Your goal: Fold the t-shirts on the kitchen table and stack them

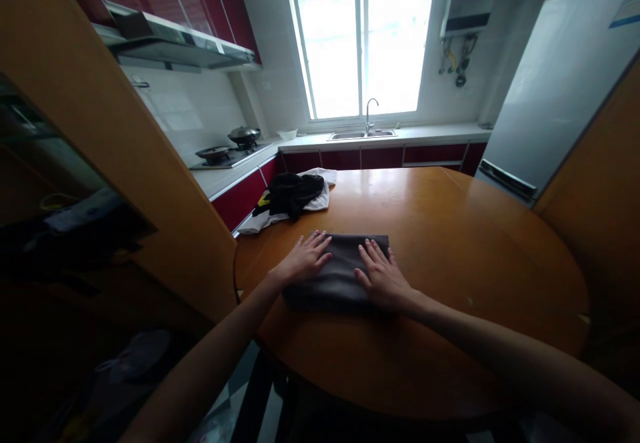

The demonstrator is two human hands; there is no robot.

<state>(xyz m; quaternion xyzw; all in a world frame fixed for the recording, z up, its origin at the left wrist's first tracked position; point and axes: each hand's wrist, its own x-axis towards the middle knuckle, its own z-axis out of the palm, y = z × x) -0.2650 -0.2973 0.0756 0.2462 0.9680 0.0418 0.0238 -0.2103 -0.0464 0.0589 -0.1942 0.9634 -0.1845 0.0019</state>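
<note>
A dark grey folded cloth [343, 280], perhaps a garment, lies flat as a rough rectangle near the front of the round wooden table [450, 243]. On its left side rests my left hand [304, 258], palm down with the fingers stretched out. My right hand [381, 273] lies flat on the right side of the same cloth, fingers spread. Both hands press on the top of the cloth and neither grips it. Beyond my left hand sits a loose pile of clothes, with a black garment [293, 193] over a white garment [323, 200] and a bit of yellow.
Behind the table runs a white counter with a sink [363, 134]. A stove with a lidded pan [244, 134] and a second pan [213, 154] stands at the left. A wooden cabinet [165, 210] rises close on the left, and a fridge [560, 83] on the right.
</note>
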